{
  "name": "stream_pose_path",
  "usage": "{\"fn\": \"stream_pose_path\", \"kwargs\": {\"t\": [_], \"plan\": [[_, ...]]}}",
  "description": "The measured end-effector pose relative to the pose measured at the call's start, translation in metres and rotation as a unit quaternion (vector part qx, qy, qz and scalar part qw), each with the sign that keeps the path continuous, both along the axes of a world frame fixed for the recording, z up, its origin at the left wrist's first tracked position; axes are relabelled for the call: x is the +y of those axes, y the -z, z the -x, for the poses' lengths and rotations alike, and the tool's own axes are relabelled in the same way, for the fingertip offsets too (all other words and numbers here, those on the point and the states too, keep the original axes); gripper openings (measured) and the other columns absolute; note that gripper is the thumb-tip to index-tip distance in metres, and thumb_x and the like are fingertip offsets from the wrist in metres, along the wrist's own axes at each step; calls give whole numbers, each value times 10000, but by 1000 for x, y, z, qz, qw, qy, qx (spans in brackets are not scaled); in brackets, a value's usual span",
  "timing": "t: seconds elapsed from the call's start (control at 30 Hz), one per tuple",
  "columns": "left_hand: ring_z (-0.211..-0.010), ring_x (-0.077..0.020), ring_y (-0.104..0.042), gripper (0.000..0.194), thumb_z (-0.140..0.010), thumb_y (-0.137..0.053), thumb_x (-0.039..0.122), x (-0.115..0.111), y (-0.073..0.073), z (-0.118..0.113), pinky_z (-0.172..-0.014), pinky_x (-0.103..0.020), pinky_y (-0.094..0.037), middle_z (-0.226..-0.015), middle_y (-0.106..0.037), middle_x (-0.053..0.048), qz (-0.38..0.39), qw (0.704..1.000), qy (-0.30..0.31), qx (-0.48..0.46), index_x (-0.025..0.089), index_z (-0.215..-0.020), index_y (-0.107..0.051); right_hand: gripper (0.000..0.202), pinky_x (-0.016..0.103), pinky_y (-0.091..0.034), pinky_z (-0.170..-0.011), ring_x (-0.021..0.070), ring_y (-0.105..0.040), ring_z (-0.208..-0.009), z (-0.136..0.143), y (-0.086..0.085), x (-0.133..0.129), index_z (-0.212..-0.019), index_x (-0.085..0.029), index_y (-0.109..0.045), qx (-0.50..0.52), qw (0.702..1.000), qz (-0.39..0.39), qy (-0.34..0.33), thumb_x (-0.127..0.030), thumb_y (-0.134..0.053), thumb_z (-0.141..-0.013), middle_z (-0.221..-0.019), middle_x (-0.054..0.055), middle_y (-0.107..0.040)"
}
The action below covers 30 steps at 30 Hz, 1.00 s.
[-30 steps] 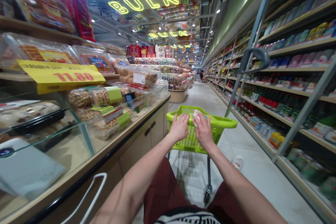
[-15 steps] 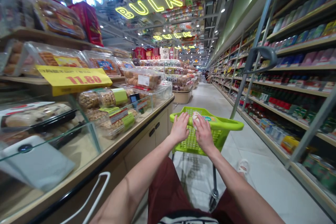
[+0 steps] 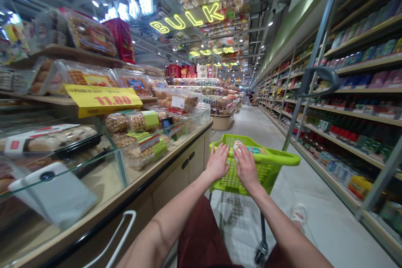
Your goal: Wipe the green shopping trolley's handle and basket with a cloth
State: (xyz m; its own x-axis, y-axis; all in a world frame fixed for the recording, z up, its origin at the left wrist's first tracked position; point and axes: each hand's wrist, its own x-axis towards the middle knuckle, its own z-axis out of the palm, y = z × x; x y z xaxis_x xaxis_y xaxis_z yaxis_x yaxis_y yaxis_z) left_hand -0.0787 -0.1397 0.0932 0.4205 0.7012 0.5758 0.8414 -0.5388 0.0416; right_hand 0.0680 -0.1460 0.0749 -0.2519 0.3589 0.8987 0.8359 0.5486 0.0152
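My left hand (image 3: 217, 162) is curled over the left part of the handle of a lime-green shopping cart (image 3: 282, 158). Close beside it, my right hand (image 3: 246, 167) rests on the same handle with its fingers bent over. A small crumpled white thing with reddish marks (image 3: 238, 147) shows at the right hand's fingers, pressed against the handle; its kind is unclear. A coloured label (image 3: 256, 150) is on the handle to its right. The cart's basket opens ahead of both hands, and one caster (image 3: 261, 253) shows below.
At left stands a counter with glass panels (image 3: 117, 171), packed biscuits and nuts (image 3: 147, 144), and a yellow price sign (image 3: 105, 99). A white device (image 3: 53, 194) leans behind the glass. Stocked shelves (image 3: 354, 117) line the right, with a slanted metal pole (image 3: 317, 42) nearer. A tiled aisle (image 3: 248, 119) runs ahead.
The view has tilted up and turned slightly left, so the scene sits lower and further right. Both hands keep their places on the cart handle.
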Motion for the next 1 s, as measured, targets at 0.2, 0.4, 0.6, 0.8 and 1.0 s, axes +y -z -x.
{"fn": "stream_pose_path", "kwargs": {"t": [0.2,0.4,0.6,0.8,1.0], "plan": [[-1310,-222,-171,645,-678,-465,170,0,4,6,-1070,-491,-102,-1389,-311,-107,-10,1000,23,-15,120,-1298,-296,468,451,-328,-956,238,-390,-1176,-48,-11,9,-1187,-152,-452,52,996,-27,74,-72,-366,-734,-1273,135,-428],[-1309,-225,-170,653,-673,-477,192,-1,5,2,-1071,-500,-98,-1380,-327,-107,-7,999,23,-27,111,-1295,-296,466,462,-337,-944,254,-405,-1157,-51,-13,10,-1195,-140,-439,66,993,-17,100,-100,-381,-734,-1265,152,-428],[-1314,-208,-157,635,-697,-465,216,-5,0,2,-1077,-478,-110,-1387,-316,-99,-3,1000,15,-6,117,-1296,-282,490,464,-291,-983,226,-330,-1223,-2,-4,4,-1206,-173,-429,-21,1000,7,6,-54,-340,-739,-1309,118,-392],[-1319,-210,-143,645,-695,-454,203,-7,-2,9,-1078,-473,-124,-1405,-279,-102,12,1000,22,-13,120,-1304,-261,482,444,-362,-918,251,-425,-1141,-47,-15,15,-1215,-167,-431,24,997,-38,55,-127,-373,-738,-1250,130,-449],[-1322,-232,-117,702,-675,-468,250,-9,2,16,-1069,-466,-168,-1414,-238,-123,40,997,-14,-64,117,-1316,-214,551,436,-362,-894,274,-432,-1152,-60,-11,36,-1263,-194,-437,133,984,-104,48,-254,-369,-720,-1234,164,-475]]}}
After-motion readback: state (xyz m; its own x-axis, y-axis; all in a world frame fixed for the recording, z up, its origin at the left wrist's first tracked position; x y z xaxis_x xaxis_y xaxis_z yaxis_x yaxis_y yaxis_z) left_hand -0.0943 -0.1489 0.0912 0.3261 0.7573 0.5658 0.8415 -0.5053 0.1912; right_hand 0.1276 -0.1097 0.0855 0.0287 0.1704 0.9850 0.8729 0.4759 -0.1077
